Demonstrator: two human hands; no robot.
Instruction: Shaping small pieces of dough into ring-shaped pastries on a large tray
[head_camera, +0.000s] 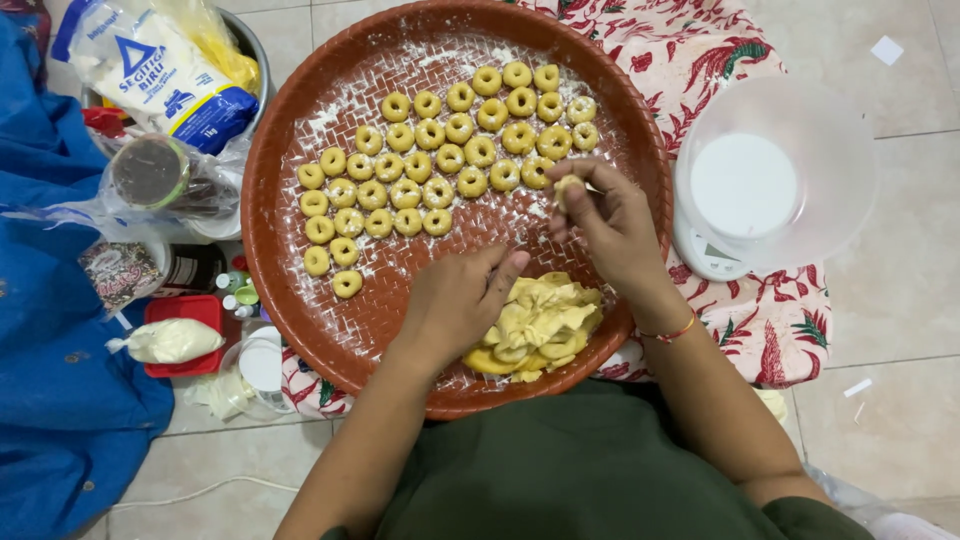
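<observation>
Soft yellow dough (535, 325) sits heaped at the near edge of your brown tray (290, 290), touching your left hand (455, 305), whose fingers curl loosely. Your right hand (610, 225) pinches a small dough piece (567, 187). It looks light and easily squashed, so hold it gently by its edges.

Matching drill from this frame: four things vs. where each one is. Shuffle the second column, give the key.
1. dough lump
2. dough rings
3. white bowl
4. flour bag

a. top left, in a metal pot
b. in rows on the floured tray
c. on a scale, right of the tray
d. near edge of the tray, by the left hand

The right hand pinches a small dough piece above the tray.

Pairs: 1-d, 2-b, 3-c, 4-a
</observation>
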